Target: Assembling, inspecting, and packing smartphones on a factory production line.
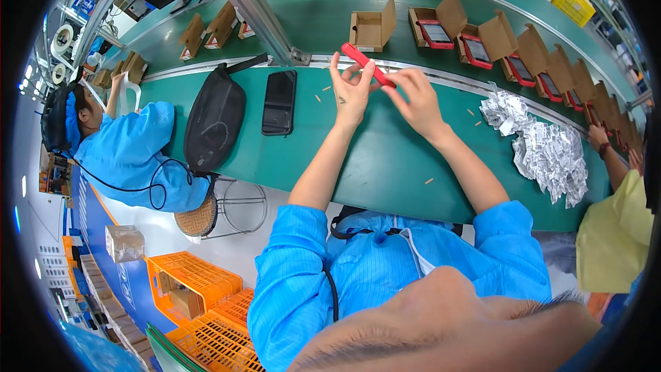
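Above the far part of the green workbench (385,148), I hold a slim red handheld device (356,54) tilted and seen nearly edge-on. My left hand (350,98) grips its upper left end between thumb and fingers. The fingers of my right hand (420,105) are closed on its lower right end. Its face cannot be made out. Beyond my hands stands an open cardboard box (368,30) with its lid up. To its right, similar boxes hold red devices with dark screens, among them one red device (436,33).
Left on the bench lie a black phone (279,103) and a black pouch (215,120). A pile of small white printed packets (544,141) lies right. A metal post (251,10) rises ahead. Co-workers sit at left (131,155) and right (616,234); orange crates (200,272) stand below left.
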The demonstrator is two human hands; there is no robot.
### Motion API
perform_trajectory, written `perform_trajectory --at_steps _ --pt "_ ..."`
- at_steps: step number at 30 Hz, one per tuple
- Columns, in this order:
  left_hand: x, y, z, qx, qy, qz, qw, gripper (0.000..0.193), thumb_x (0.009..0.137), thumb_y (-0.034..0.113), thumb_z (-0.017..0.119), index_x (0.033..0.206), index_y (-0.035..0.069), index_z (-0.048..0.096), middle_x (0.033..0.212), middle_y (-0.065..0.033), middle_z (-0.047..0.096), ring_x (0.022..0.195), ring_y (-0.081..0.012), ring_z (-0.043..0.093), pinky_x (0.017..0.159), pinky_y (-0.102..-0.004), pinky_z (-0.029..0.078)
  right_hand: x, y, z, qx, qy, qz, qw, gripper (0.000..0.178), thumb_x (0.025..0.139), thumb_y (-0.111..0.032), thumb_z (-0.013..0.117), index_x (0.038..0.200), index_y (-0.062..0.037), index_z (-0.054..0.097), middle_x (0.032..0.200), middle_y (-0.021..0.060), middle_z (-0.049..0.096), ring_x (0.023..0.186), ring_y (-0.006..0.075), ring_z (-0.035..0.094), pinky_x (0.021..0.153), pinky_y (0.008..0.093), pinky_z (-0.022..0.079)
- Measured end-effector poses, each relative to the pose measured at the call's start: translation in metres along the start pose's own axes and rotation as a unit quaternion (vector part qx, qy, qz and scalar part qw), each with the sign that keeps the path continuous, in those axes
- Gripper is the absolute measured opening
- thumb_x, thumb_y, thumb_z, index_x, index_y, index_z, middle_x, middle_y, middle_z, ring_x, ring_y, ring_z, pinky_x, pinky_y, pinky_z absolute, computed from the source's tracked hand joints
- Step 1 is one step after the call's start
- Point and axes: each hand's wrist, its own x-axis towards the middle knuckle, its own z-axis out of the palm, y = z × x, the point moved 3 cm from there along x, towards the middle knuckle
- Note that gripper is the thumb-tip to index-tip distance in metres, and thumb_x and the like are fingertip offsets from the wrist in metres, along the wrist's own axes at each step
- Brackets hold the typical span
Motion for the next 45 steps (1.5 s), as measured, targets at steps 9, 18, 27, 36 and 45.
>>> perform_trajectory --at_steps 9,18,27,36,45 --pt "-0.005 0.003 0.001 0.148 0.073 0.081 0.983 0.078 0.080 0.019 0.071 0.132 0.006 0.015 0.104 -0.0172 0.048 0.081 -0.0183 0.059 0.059 -0.0304 0.053 0.002 -0.008 0.025 -0.223 -0.071 -0.119 0.965 0.019 0.070 -0.012 0.059 0.088 -0.0045 0.059 0.084 0.0052 0.050 0.081 0.0192 0.051 0.072 0.0324 0.040" --pt "0.015 -0.002 -0.033 -0.079 -0.016 -0.115 0.990 0.047 0.093 0.043 0.046 0.115 0.001 0.048 0.106 -0.0183 0.057 0.092 -0.0269 0.062 0.076 -0.0436 0.054 -0.030 -0.047 -0.005 0.017 -0.126 -0.226 0.966 0.007 0.077 -0.008 0.057 0.083 -0.0054 0.053 0.082 0.0086 0.053 0.085 0.0247 0.055 0.074 0.0351 0.045" --pt "0.006 0.010 -0.005 -0.175 -0.166 -0.141 0.960 0.050 0.096 0.042 0.037 0.126 0.001 0.041 0.111 -0.0167 0.057 0.097 -0.0276 0.061 0.085 -0.0411 0.051 -0.086 0.095 -0.184 -0.475 -0.002 0.313 0.822 0.028 0.078 -0.015 0.067 0.101 -0.0047 0.054 0.099 0.0144 0.054 0.090 0.0309 0.054 0.074 0.0386 0.043" --pt "0.015 -0.019 0.020 -0.204 -0.190 -0.170 0.945 0.052 0.096 0.045 0.037 0.126 0.003 0.041 0.112 -0.0168 0.056 0.102 -0.0276 0.057 0.089 -0.0413 0.047 -0.046 0.034 -0.015 0.483 -0.104 0.530 0.690 0.043 0.092 -0.038 0.053 0.109 0.0010 0.054 0.096 0.0093 0.062 0.073 0.0111 0.058 0.070 0.0262 0.048" --pt "0.032 -0.041 0.007 -0.056 -0.113 -0.128 0.984 0.054 0.096 0.045 0.034 0.130 0.003 0.036 0.122 -0.0160 0.050 0.107 -0.0235 0.052 0.089 -0.0397 0.047 -0.009 0.106 0.073 0.596 0.086 0.504 0.618 0.029 0.092 -0.025 0.055 0.102 0.0030 0.055 0.088 0.0101 0.062 0.076 0.0142 0.060 0.071 0.0274 0.051"
